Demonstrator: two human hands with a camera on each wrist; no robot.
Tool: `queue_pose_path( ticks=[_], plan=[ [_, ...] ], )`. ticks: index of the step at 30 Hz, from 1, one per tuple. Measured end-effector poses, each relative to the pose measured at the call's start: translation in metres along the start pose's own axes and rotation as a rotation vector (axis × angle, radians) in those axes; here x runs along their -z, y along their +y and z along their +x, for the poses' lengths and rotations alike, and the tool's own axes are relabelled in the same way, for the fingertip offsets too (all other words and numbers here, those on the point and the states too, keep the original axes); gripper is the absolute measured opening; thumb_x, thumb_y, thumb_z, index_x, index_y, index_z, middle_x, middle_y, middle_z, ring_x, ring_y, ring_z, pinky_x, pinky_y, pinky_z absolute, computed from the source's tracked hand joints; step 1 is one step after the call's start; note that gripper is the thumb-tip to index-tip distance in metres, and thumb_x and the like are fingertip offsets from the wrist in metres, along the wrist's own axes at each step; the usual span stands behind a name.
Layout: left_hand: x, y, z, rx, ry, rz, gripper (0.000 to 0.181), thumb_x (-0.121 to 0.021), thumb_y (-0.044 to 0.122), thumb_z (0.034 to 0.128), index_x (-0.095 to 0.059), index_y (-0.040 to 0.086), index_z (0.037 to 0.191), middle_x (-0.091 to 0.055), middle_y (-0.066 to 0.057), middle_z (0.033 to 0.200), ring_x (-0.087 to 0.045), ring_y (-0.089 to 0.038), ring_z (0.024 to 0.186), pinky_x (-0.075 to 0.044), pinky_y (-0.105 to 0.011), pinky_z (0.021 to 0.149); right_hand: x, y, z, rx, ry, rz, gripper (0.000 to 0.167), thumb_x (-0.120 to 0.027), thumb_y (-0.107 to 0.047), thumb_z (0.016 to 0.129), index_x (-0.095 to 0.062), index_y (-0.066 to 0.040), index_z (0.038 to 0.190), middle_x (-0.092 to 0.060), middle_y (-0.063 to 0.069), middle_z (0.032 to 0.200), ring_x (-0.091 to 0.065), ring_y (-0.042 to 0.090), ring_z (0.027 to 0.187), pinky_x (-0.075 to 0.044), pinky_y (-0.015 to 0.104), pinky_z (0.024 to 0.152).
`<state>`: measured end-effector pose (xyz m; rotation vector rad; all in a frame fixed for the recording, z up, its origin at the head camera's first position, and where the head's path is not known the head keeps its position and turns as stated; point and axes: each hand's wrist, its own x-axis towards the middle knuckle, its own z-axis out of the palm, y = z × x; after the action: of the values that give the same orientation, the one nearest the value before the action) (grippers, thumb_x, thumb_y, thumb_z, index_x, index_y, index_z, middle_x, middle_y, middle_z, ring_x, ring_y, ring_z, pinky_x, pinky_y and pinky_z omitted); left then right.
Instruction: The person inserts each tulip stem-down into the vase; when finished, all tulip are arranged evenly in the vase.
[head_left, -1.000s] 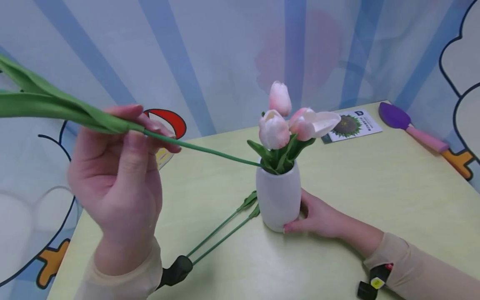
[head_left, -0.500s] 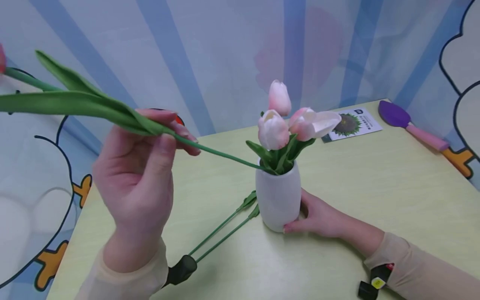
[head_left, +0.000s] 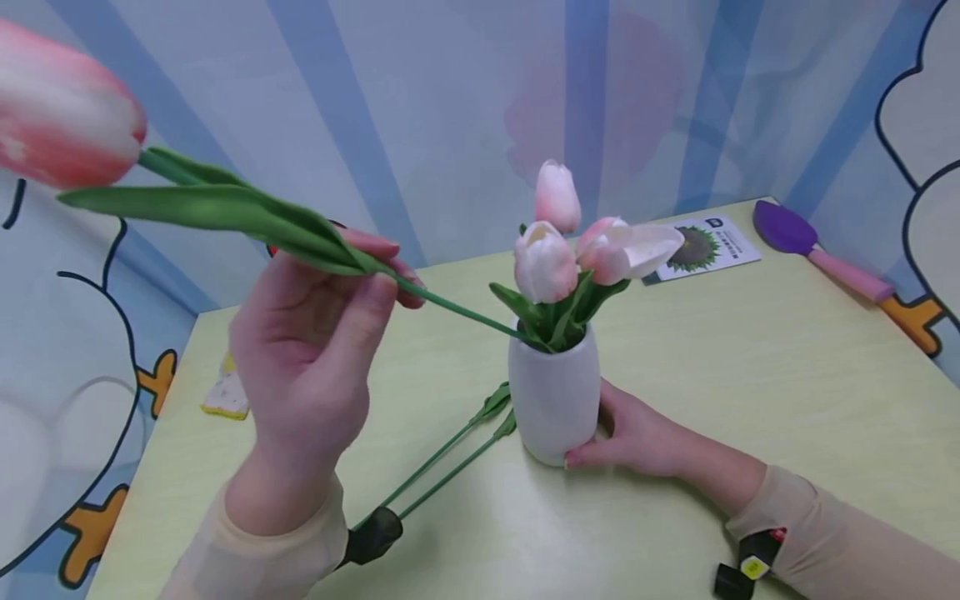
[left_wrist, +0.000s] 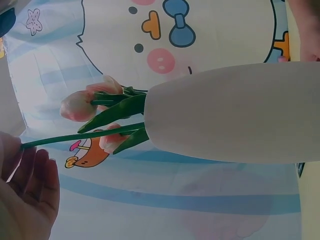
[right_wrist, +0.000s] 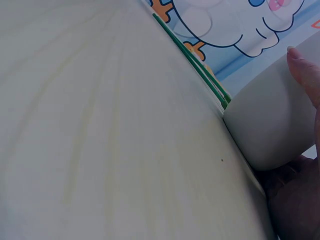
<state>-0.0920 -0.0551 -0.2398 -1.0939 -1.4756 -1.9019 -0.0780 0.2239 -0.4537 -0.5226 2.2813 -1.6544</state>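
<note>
The left hand (head_left: pixel 307 358), left of centre in the head view, pinched a pink-and-white tulip (head_left: pixel 225 210) near the base of its leaves; from my distant post I saw its stem (head_left: pixel 465 312) slant down rightward to the mouth of a white vase (head_left: pixel 553 400) near the centre. Over the last second that hand had shifted rightward, and the bloom had come into the upper left of the frame, whose edge cut it off. The bare stretch of stem between fingers and rim had shortened, which I took to mean that insertion was under way but incomplete. I could not tell how deep the stem sat, for the wall hid its end. The right hand (head_left: pixel 633 433), right of centre, had stayed gripping the vase low on its side; the vase stood upright, and I judged this bracing useful against the sideways push. Three paler tulips (head_left: pixel 546 262) already occupied it. Two green stems (head_left: pixel 450 477) lay lower centre on the pale table (head_left: pixel 750 375), running up to the vase. At upper right I recorded a flower-printed card (head_left: pixel 708 246) and a purple-headed spatula (head_left: pixel 825 260).
</note>
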Motion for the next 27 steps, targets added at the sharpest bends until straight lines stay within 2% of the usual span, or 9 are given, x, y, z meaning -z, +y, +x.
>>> queue_pose_path(
  ticks=[6, 10, 15, 21, 27],
  plan=[
    [0.000, -0.006, -0.004, 0.019, -0.019, 0.012, 0.016, -0.067, -0.014, 0.0890, -0.062, -0.022, 0.102, -0.073, -0.014, 0.099, -0.073, -0.024, 0.081, -0.063, -0.036, 0.075, 0.000, 0.000, 0.000, 0.002, -0.002, -0.006, 0.093, -0.091, -0.027, 0.079, -0.036, -0.018, 0.154, -0.052, 0.007, 0.150, -0.050, 0.032, 0.137, -0.035, 0.060, 0.117],
    [-0.001, -0.010, -0.007, 0.068, -0.030, 0.020, 0.015, -0.070, -0.010, 0.0898, -0.065, -0.017, 0.102, -0.074, -0.011, 0.099, -0.073, -0.023, 0.082, -0.063, -0.037, 0.078, 0.000, 0.001, 0.000, 0.004, 0.000, -0.009, 0.092, -0.091, -0.027, 0.079, -0.037, -0.018, 0.154, -0.053, 0.006, 0.149, -0.050, 0.031, 0.136, -0.035, 0.060, 0.117],
    [-0.004, -0.015, -0.012, 0.129, -0.061, -0.014, 0.016, -0.069, -0.012, 0.0898, -0.070, -0.008, 0.105, -0.074, -0.009, 0.099, -0.073, -0.023, 0.082, -0.064, -0.037, 0.080, 0.000, 0.001, 0.000, 0.005, 0.001, -0.013, 0.092, -0.091, -0.027, 0.079, -0.037, -0.018, 0.154, -0.053, 0.006, 0.149, -0.050, 0.031, 0.136, -0.035, 0.060, 0.117],
    [-0.007, -0.020, -0.014, 0.177, -0.093, -0.028, 0.018, -0.064, -0.021, 0.0870, -0.068, -0.013, 0.103, -0.074, -0.005, 0.098, -0.073, -0.022, 0.084, -0.064, -0.037, 0.082, 0.000, 0.002, 0.000, 0.009, 0.004, -0.011, 0.092, -0.091, -0.027, 0.079, -0.037, -0.018, 0.154, -0.053, 0.006, 0.149, -0.050, 0.031, 0.136, -0.036, 0.060, 0.116],
    [-0.008, -0.025, -0.019, 0.191, -0.116, -0.022, 0.017, -0.067, -0.019, 0.0866, -0.065, -0.016, 0.103, -0.074, -0.003, 0.100, -0.073, -0.021, 0.088, -0.064, -0.037, 0.084, 0.000, 0.000, -0.001, -0.002, 0.003, -0.007, 0.093, -0.091, -0.026, 0.079, -0.036, -0.016, 0.154, -0.052, 0.008, 0.149, -0.050, 0.033, 0.137, -0.035, 0.060, 0.117]
  ],
)
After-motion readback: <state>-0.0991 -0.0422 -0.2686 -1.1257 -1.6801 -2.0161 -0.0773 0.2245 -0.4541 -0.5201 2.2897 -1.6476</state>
